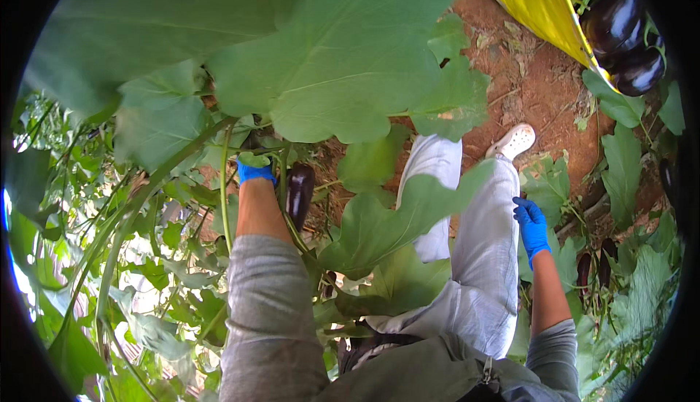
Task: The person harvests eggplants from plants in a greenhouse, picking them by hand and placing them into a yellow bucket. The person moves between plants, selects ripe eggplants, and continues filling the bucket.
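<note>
My left hand [256, 171], in a blue glove, reaches in among the eggplant stems on the left. Leaves cover its fingers, so whether it grips anything is hidden. Just right of that wrist hangs a dark purple eggplant [300, 196], beside a green stem [283, 177]. On the other side my right hand [530, 226], also gloved in blue, hangs beside the leg of my light trousers [486, 260]. Its fingers are curled and partly turned away; no object shows in it.
Large eggplant leaves [328, 57] screen the upper view. A yellow container [541, 13] with several glossy eggplants [615, 24] stands at upper right. Reddish soil [525, 84] runs between the plants, with my pale clog [514, 140] on it. More eggplants [584, 273] hang at lower right.
</note>
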Available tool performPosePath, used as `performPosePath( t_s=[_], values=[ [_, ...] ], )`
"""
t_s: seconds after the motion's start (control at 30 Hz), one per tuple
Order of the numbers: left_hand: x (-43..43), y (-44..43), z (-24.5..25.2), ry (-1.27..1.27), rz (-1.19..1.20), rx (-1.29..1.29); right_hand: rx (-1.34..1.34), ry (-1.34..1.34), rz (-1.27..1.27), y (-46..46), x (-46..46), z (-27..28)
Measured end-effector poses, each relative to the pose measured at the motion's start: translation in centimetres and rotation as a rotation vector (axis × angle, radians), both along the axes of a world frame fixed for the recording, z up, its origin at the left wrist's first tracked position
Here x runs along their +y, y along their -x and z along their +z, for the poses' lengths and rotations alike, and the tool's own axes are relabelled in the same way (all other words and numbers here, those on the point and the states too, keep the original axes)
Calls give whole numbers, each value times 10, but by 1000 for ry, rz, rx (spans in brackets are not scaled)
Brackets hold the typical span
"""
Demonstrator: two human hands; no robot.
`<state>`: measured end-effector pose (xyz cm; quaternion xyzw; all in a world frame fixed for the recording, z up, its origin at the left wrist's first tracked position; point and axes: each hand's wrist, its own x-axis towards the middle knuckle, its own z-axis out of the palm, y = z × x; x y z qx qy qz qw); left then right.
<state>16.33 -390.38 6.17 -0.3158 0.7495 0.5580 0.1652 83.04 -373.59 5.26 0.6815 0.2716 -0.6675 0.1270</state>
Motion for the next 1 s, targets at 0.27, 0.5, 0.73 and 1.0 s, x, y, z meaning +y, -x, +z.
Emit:
performPosePath(
  t_s=[0.27,0.5,0.73,1.0],
  values=[
    [75,-88,81,-222,247,127,80,-95,84,6,7,21],
    [109,-271,208,-989,447,-540,345,-306,-119,70,89,89],
    [204,-502,202,-184,-475,-677,286,-316,-237,121,149,166],
    [230,-529,182,-221,-1375,-271,576,-619,-502,86,335,122]
  ],
)
